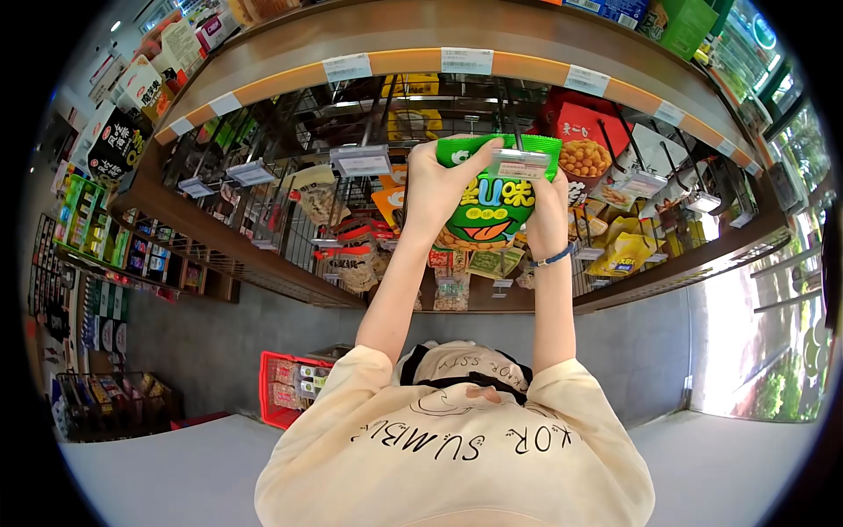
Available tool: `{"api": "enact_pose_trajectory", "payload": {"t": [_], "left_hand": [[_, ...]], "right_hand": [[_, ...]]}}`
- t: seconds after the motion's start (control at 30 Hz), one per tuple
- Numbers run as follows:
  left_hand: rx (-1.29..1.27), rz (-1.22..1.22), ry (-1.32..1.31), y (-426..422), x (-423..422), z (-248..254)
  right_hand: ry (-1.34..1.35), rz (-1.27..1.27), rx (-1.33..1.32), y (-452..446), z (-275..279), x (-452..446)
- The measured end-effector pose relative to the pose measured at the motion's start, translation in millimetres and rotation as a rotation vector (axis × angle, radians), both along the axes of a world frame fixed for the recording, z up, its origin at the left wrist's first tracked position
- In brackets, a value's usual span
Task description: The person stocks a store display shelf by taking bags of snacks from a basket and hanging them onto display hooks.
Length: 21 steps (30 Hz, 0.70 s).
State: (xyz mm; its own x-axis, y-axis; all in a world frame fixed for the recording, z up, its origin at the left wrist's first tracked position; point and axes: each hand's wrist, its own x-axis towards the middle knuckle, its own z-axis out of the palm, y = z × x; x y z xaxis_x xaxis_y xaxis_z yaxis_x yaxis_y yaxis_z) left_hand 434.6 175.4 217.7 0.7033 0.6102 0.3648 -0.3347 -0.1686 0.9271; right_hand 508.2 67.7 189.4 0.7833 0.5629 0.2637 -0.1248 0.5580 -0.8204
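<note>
A green snack bag (492,211) with a cartoon mouth and Chinese lettering hangs upright in front of a display hook. My left hand (443,189) grips its left side, thumb across the upper front. My right hand (549,215) is closed around the right edge, its fingers partly hidden behind the bag. A clear price-tag holder (520,163) at the hook's end overlaps the bag's top right. Whether the hook passes through the bag cannot be made out.
Around the bag, a wire rack holds a red snack bag (584,140), yellow bags (625,250) and other hooks with tag holders (360,161). A brown shelf edge (395,61) runs above. A red shopping basket (279,391) with goods stands on the floor at lower left.
</note>
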Motion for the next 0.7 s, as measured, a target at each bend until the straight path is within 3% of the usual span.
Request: {"api": "enact_pose_trajectory", "payload": {"t": [0.53,0.7], "left_hand": [[-0.211,-0.053,0.054,17,22,-18],[-0.164,-0.039,0.02,25,37,-16]], "right_hand": [[-0.001,0.004,-0.111,12,14,21],[-0.021,-0.065,-0.17,25,17,35]]}}
